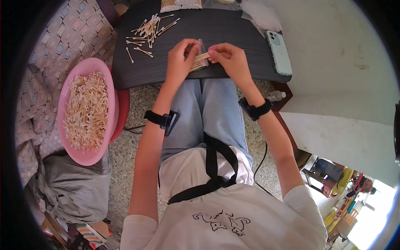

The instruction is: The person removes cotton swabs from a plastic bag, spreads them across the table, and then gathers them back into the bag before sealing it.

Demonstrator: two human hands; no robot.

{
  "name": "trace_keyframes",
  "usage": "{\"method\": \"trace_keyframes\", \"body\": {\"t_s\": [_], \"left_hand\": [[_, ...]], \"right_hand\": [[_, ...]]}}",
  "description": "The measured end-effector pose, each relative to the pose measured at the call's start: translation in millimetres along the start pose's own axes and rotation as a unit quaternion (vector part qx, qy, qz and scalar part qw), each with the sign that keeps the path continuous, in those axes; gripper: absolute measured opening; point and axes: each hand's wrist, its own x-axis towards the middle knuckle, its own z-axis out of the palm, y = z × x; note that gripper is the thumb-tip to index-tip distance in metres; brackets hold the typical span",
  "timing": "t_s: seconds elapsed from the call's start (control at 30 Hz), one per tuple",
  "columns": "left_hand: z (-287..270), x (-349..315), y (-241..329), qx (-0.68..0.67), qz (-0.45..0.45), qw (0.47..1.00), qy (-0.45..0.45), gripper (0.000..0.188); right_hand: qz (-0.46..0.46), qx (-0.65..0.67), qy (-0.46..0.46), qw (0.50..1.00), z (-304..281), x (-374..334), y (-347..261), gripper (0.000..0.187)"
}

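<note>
My left hand is closed on the upper edge of a small clear plastic bag over the near side of the black table. A bundle of cotton swabs lies at the bag; how many are inside it I cannot tell. My right hand pinches the ends of some swabs at the bag's right side. Beyond my left hand, a loose pile of cotton swabs is spread on the table, with a few single ones nearer.
A pink basin full of cotton swabs stands at the left. On the black table are a phone at the right, clear plastic bags and a filled swab pack at the far edge. A wall rises at right.
</note>
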Motion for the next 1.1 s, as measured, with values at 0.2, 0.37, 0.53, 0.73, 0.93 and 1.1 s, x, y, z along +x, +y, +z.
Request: {"method": "trace_keyframes", "body": {"t_s": [0.2,0.37,0.53,0.73,0.93,1.1], "left_hand": [[0.7,-2.4,-1.3,0.01,0.018,1.0,0.011,0.011],[2.2,-1.0,-1.0,-0.019,0.012,1.0,0.014,0.01],[-1.3,-2.5,-0.5,-0.041,-0.01,0.999,-0.026,0.014],[3.0,-2.1,8.6,-0.109,0.022,0.994,0.006,0.01],[2.9,-1.5,24.3,-0.109,0.071,0.991,-0.019,0.009],[-9.9,-1.2,27.3,-0.062,0.061,0.995,-0.046,0.011]], "right_hand": [[0.035,0.013,-0.008,0.999,8.8,-0.2,-5.1,0.017],[0.079,0.091,-0.051,0.991,-0.4,1.3,-3.4,0.023],[0.178,0.214,-0.12,0.953,-7.6,2.3,2.6,0.035],[0.204,0.236,-0.169,0.935,-12.1,5.5,0.3,0.033],[0.219,0.282,-0.188,0.915,-9.4,7.5,-0.4,0.029],[0.236,0.335,-0.223,0.884,-17.1,4.5,-9.4,0.03]]}}
